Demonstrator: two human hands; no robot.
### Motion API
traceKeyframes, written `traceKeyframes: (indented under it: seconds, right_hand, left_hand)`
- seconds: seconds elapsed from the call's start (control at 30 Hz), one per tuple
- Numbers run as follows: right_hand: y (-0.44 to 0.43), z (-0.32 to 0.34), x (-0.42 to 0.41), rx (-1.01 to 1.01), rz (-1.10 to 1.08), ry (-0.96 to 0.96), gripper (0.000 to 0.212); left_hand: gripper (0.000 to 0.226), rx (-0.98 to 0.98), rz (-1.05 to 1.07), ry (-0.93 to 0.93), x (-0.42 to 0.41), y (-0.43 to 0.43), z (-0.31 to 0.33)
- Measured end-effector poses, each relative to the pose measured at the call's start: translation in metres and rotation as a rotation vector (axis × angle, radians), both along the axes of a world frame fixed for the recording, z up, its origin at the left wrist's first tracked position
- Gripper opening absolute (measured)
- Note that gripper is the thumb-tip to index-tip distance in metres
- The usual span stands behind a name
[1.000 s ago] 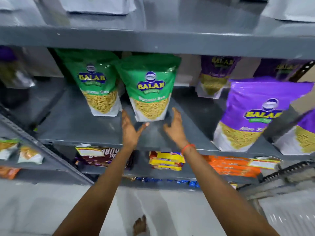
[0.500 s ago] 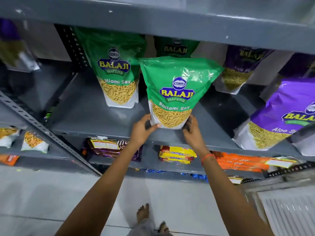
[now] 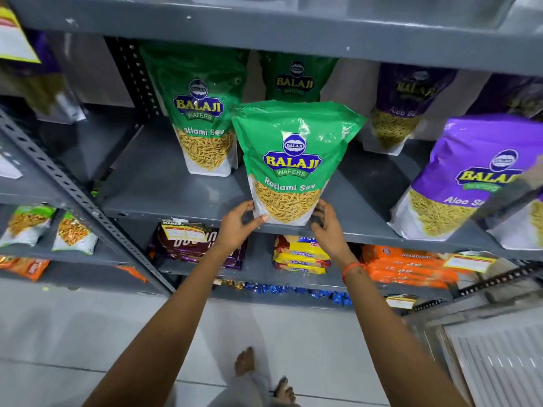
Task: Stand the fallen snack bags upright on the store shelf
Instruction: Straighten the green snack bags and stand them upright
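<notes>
Head view: the front green Ratlami Sev bag [image 3: 295, 163] is stood upright at the shelf [image 3: 164, 183] edge, its bottom corners clamped by the left hand [image 3: 236, 227] and right hand [image 3: 326, 227]. Another green bag [image 3: 296, 80] behind is mostly hidden, and the purple bag [image 3: 470, 177] is cut off at right.

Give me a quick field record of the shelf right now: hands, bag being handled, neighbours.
left hand: grips lower left corner of front green bag
right hand: grips its lower right corner
front green bag: upright at the shelf edge
second green bag: upright, behind and left
third green bag: at the back, partly hidden
purple bag: right, leaning
</notes>
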State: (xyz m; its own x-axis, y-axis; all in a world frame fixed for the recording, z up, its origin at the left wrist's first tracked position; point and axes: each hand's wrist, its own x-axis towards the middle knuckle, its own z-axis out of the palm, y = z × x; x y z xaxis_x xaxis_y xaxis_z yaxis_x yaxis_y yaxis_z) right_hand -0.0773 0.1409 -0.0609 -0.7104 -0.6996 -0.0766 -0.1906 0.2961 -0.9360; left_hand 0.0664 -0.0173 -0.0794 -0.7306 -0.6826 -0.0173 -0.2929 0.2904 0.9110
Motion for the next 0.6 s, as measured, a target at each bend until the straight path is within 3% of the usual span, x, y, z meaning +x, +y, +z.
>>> traceKeyframes:
  seconds: [0.07, 0.2, 0.37, 0.47, 0.6]
  right_hand:
    - [-0.002, 0.001, 0.007, -0.027, -0.063, 0.031, 0.051]
    - [-0.002, 0.001, 0.042, -0.176, -0.368, 0.388, 0.043]
    - [-0.042, 0.004, 0.093, -0.251, -0.083, 0.635, 0.033]
    - [-0.083, 0.012, 0.106, -0.251, 0.086, 0.61, 0.04]
    - [-0.149, 0.011, 0.109, -0.087, 0.086, 0.529, 0.053]
  left_hand:
    - [0.048, 0.044, -0.007, 0.001, 0.001, -0.001, 0.002]
    - [0.056, 0.094, -0.012, 0.103, 0.005, -0.008, 0.01]
    - [0.057, -0.031, 0.154, 0.181, 0.015, -0.019, 0.017]
    - [0.064, -0.131, 0.3, 0.237, 0.023, -0.039, 0.019]
    - [0.091, -0.158, 0.462, 0.24, 0.032, -0.097, 0.017]
